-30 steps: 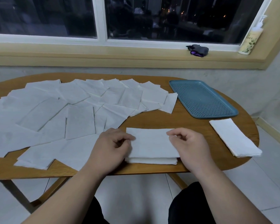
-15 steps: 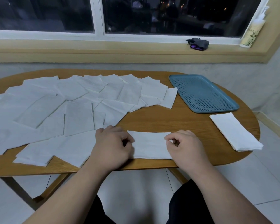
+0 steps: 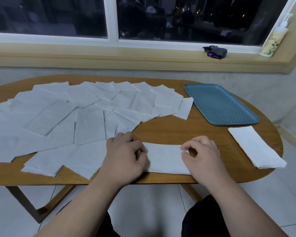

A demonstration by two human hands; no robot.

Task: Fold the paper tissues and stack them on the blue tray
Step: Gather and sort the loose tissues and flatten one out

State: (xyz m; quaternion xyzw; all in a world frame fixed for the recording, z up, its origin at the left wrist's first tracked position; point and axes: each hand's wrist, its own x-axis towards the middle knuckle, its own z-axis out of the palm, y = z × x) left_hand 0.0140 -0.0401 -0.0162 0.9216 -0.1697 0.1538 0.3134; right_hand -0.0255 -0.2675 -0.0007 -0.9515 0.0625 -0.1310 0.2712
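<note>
Folded tissue (image 3: 164,158) flat at near edge of table (image 3: 169,132). It lies at 3 o'clock of left hand (image 3: 125,154) and 9 o'clock of right hand (image 3: 202,156). Both hands curled, pinching its ends. Blue tray (image 3: 220,106) at 1 o'clock, well apart.

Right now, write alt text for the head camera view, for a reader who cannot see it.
The left hand and right hand pinch the ends of a folded tissue at the near edge of a wooden table. Unfolded tissues cover its left side; a folded stack lies beside the blue tray, not on it.
</note>
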